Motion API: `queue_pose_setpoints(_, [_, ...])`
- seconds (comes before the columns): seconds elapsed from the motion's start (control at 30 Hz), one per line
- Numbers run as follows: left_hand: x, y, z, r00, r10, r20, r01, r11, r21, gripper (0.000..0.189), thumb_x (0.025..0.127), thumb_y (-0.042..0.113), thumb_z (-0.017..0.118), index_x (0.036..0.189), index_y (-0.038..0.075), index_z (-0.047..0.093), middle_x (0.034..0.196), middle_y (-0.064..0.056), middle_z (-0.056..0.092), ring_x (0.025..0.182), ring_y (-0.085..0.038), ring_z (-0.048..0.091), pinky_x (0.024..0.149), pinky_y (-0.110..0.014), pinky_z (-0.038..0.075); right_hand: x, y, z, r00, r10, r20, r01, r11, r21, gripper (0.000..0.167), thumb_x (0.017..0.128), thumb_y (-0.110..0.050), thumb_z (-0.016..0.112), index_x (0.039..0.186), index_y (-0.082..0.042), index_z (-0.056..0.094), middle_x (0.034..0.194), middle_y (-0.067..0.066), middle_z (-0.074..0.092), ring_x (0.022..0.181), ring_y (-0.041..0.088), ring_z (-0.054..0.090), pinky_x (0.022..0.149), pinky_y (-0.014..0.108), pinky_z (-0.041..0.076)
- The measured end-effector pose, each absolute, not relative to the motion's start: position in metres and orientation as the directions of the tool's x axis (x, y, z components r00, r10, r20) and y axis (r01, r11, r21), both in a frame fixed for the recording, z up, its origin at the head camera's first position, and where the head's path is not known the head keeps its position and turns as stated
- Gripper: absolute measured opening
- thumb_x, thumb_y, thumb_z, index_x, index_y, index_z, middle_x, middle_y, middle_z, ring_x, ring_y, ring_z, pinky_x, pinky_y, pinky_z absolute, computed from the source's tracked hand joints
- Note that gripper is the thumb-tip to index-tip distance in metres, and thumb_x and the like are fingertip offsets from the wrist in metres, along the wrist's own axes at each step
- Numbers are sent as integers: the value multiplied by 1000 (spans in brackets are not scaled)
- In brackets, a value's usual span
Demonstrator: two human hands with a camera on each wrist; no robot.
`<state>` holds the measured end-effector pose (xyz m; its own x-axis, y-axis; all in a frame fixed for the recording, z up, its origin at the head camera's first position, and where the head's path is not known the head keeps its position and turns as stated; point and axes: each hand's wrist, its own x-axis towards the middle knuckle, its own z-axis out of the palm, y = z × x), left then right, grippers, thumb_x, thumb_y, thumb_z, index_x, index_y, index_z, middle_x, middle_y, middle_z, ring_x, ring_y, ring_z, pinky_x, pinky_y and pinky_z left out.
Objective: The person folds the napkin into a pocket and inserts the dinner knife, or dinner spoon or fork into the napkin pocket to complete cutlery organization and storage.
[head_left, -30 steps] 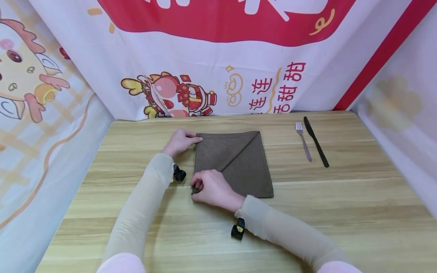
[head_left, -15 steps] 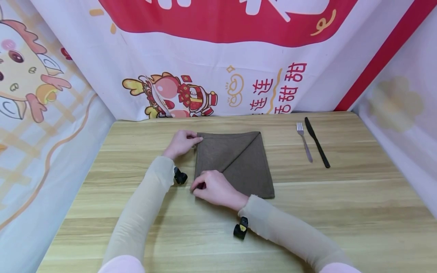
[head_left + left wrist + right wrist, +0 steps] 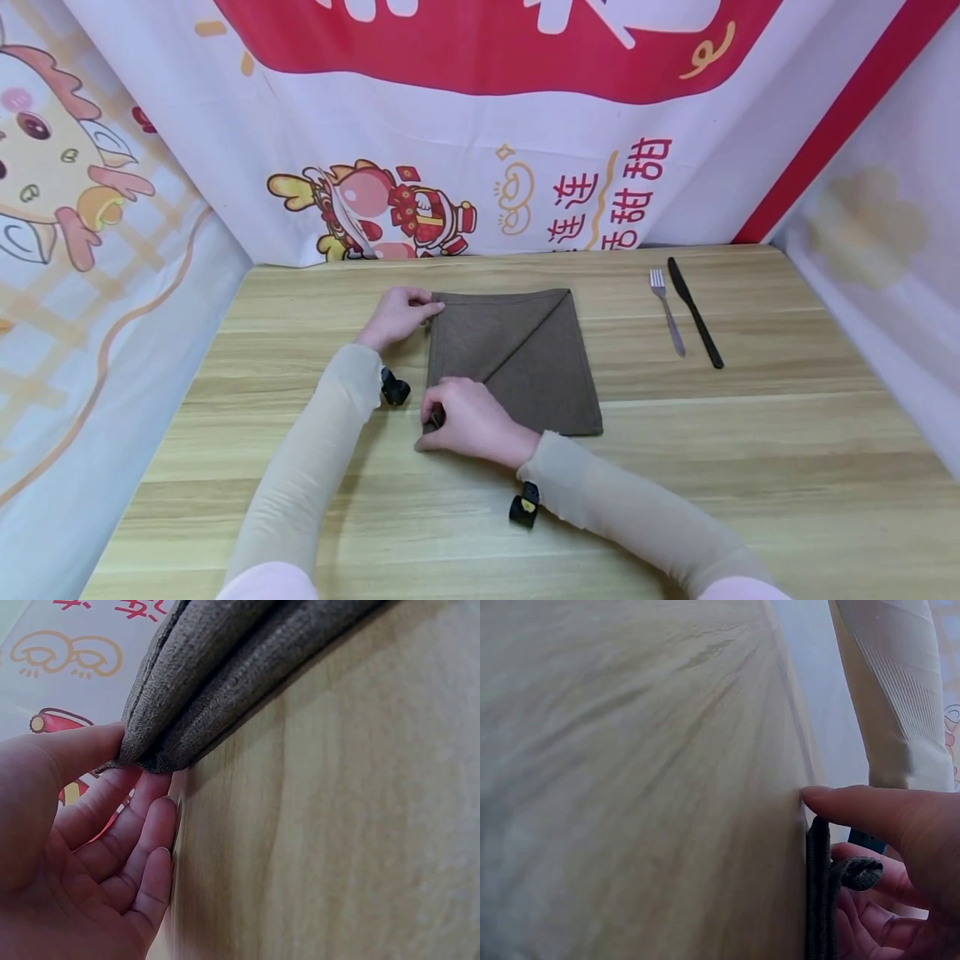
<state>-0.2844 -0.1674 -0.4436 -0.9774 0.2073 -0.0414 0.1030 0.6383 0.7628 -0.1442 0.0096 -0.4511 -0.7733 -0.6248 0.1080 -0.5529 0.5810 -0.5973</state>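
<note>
A brown cloth napkin (image 3: 547, 375) lies folded into a square, a diagonal fold line running across its top. My left hand (image 3: 397, 317) pinches its far left corner between thumb and fingers. Up close in the left wrist view, the folded layers of the napkin (image 3: 217, 682) come together at the thumb tip. At the near left corner is my right hand (image 3: 472, 421), fingers curled about the cloth there. In the right wrist view the thumb (image 3: 870, 810) reaches over the stacked edge to the tabletop, and one turned-up layer of napkin (image 3: 861, 873) sits against the fingers.
A fork (image 3: 666, 312) and a dark table knife (image 3: 696, 312) lie side by side to the right of the napkin on the wooden table (image 3: 787, 467). Printed curtains (image 3: 480, 125) hang behind the table and along both sides.
The right hand's thumb and fingers have shifted at the near left corner, first closing together, now parted around the cloth with the thumb lower. The left hand keeps its pinch in place.
</note>
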Motion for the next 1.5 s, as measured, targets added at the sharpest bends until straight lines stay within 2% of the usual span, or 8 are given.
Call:
queue_pose_setpoints(0.3, [-283, -166, -444, -977, 207, -56, 88, 622, 778, 26, 101, 26, 67, 109, 1, 71, 99, -12, 67, 84, -23, 59, 72, -33, 48, -146, 16, -448, -788, -603, 129, -518, 534, -668, 10, 82, -11, 82, 85, -17, 75, 74, -14, 65, 67, -2, 58, 64, 18, 49])
queue_pose_setpoints(0.4, [-283, -166, -444, -976, 207, -63, 77, 604, 793, 26, 102, 25, 66, 110, 1, 70, 100, -14, 68, 85, -24, 62, 73, -33, 49, -145, 17, -448, -785, -605, 134, -522, 530, -669, 10, 81, -12, 82, 86, -17, 76, 74, -14, 65, 68, -1, 59, 65, 18, 49])
queue_pose_setpoints(0.6, [-282, -164, -444, -977, 203, -56, 75, 584, 808, 26, 102, 24, 66, 112, 0, 68, 101, -15, 69, 85, -26, 66, 74, -33, 51, -142, 14, -450, -751, -647, 135, -585, 556, -590, 17, 80, -26, 88, 93, -20, 79, 84, -11, 62, 76, 3, 56, 66, 18, 46])
queue_pose_setpoints(0.73, [-282, -164, -444, -977, 205, -60, 71, 577, 814, 27, 102, 24, 66, 112, -1, 68, 102, -16, 69, 86, -27, 67, 75, -33, 51, -140, 13, -450, -749, -646, 145, -600, 570, -562, 14, 81, -22, 85, 94, -21, 80, 84, -11, 61, 75, 2, 55, 64, 19, 45])
queue_pose_setpoints(0.9, [-282, -164, -444, -976, 208, -59, 74, 578, 813, 27, 102, 24, 66, 113, -1, 68, 101, -15, 69, 87, -26, 67, 75, -33, 50, -142, 15, -446, -771, -617, 156, -572, 565, -595, 12, 80, -13, 81, 91, -18, 79, 75, -13, 65, 67, -1, 56, 62, 19, 47])
queue_pose_setpoints(1.23, [-278, -160, -441, -974, 223, -29, 100, 544, 833, 24, 103, 25, 63, 111, 3, 63, 93, -13, 67, 77, -27, 68, 69, -33, 52, -142, 32, -423, -802, -587, 109, -504, 567, -652, 12, 79, -17, 83, 85, -22, 74, 72, -19, 64, 69, -2, 59, 65, 22, 50])
queue_pose_setpoints(1.37, [-274, -155, -431, -972, 235, -2, 124, 522, 844, 23, 104, 24, 61, 113, 3, 60, 91, -13, 65, 75, -34, 68, 69, -38, 55, -142, 42, -413, -798, -595, 92, -482, 540, -690, 14, 78, -14, 83, 82, -22, 72, 71, -18, 64, 69, 1, 61, 66, 24, 51])
queue_pose_setpoints(1.5, [-269, -150, -422, -972, 235, 4, 118, 474, 872, 22, 106, 23, 59, 114, 3, 55, 84, -12, 63, 76, -45, 66, 72, -51, 55, -141, 49, -405, -793, -603, 88, -463, 503, -730, 16, 77, -11, 82, 79, -22, 70, 71, -15, 65, 68, 3, 62, 66, 25, 53])
